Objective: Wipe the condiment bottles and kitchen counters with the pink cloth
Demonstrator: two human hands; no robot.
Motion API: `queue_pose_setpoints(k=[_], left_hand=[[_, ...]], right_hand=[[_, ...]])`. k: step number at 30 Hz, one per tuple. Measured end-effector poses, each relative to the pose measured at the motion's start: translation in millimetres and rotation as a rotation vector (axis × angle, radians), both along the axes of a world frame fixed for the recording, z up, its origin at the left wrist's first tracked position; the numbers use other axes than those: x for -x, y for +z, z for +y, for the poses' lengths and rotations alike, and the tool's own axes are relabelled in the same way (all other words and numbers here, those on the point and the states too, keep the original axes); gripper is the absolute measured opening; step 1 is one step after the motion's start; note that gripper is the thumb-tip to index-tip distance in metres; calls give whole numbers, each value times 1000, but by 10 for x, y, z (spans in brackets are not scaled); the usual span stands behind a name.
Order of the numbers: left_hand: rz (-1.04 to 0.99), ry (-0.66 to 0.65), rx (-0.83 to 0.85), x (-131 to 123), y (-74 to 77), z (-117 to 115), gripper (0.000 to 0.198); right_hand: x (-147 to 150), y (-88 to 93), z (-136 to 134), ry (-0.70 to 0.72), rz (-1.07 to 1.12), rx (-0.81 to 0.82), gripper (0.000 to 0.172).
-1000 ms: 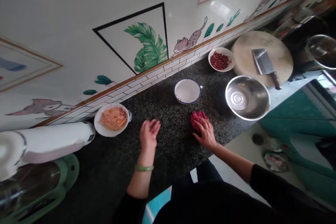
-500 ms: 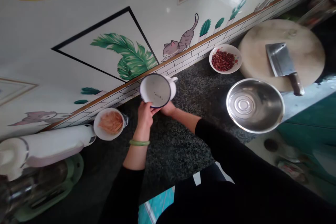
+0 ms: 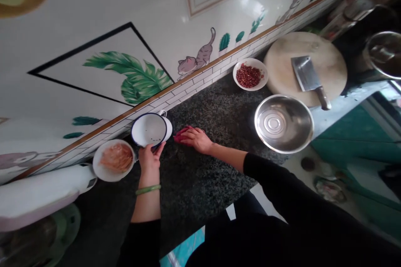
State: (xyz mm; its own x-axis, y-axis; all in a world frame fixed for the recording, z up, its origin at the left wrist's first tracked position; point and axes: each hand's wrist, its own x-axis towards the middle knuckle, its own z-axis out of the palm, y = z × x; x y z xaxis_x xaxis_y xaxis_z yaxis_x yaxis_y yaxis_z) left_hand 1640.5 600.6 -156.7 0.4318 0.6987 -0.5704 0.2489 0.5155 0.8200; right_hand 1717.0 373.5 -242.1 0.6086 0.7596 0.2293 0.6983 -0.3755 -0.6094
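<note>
The white mug (image 3: 149, 128) tilts beside the wall (image 3: 188, 89), its axis slanting from a left-facing mouth to a base at right, handle toward the wall. The left hand (image 3: 150, 157) grasps its near side, fingers partly curled; the right hand (image 3: 198, 139) covers a red cloth (image 3: 179, 136) on the counter (image 3: 197, 183), its clench impossible to tell.
</note>
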Motion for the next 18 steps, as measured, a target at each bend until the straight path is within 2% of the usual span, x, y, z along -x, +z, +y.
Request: queue_pose_setpoints(k=[1,2,6,8,10,11,13,15,17,18], left_hand=[[-5,0,1,-17,1,-11,36],[-11,-3,0,-26,7,-20,35],[-14,42,37,22,77,-159,24],[-6,78,77,50,136,-427,14],[-35,-14,103,37,200,-901,13],[-76,-153,114,10,229,-1208,17],[-161,-512,181,-85,266,-1897,32],[-137,-863,251,-226,254,-2575,45],[-74,-1056,251,-390,185,-3130,60],[-36,-1119,240,-471,137,-3345,63]], right_hand=[[-9,-39,-13,2,-13,12,32],[-98,-63,-111,-64,-22,12,32],[-737,-53,-991,-616,-20,-40,35],[-796,-21,-1356,-832,-27,-51,37],[-509,-22,-1489,-914,-20,-57,37],[-257,-46,-1475,-912,-9,-61,37],[352,-142,-1362,-823,30,-44,37],[936,-270,-1255,-702,81,-16,38],[1333,-388,-1237,-586,105,2,37],[1438,-434,-1262,-536,112,6,37]])
